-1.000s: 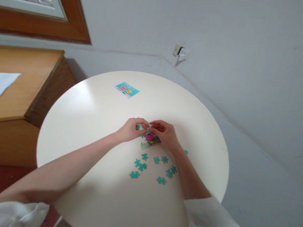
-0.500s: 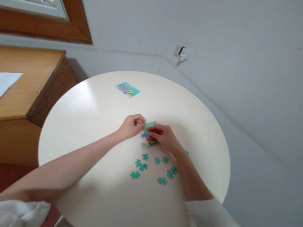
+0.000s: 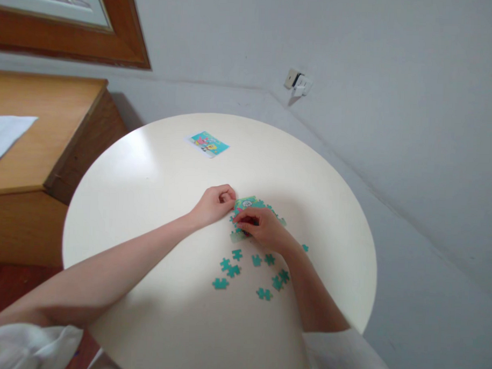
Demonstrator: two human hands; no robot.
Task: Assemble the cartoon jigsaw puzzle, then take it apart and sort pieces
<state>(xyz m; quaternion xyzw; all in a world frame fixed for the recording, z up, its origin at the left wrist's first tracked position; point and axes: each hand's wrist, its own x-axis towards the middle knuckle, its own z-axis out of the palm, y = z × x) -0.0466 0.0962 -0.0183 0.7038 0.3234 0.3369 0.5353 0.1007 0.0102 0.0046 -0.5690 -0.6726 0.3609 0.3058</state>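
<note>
My left hand point(image 3: 213, 203) rests curled on the round cream table point(image 3: 149, 192), its fingertips touching the left edge of a partly joined jigsaw patch point(image 3: 249, 203). My right hand point(image 3: 260, 228) lies over the patch with fingers bent and pressed down on it, hiding most of the picture. Several loose teal puzzle pieces point(image 3: 232, 269) lie face down just below both hands. A small colourful reference card point(image 3: 207, 143) lies at the far side of the table.
A wooden cabinet point(image 3: 41, 145) with a white sheet point(image 3: 5, 136) on it stands to the left. A framed picture point(image 3: 70, 22) hangs on the grey wall. A wall socket point(image 3: 297, 82) sits behind the table. White sleeves show at the bottom.
The left hand let go of a piece it held up and drew back to the patch's left edge. The right hand slid down and left, pressing on the patch.
</note>
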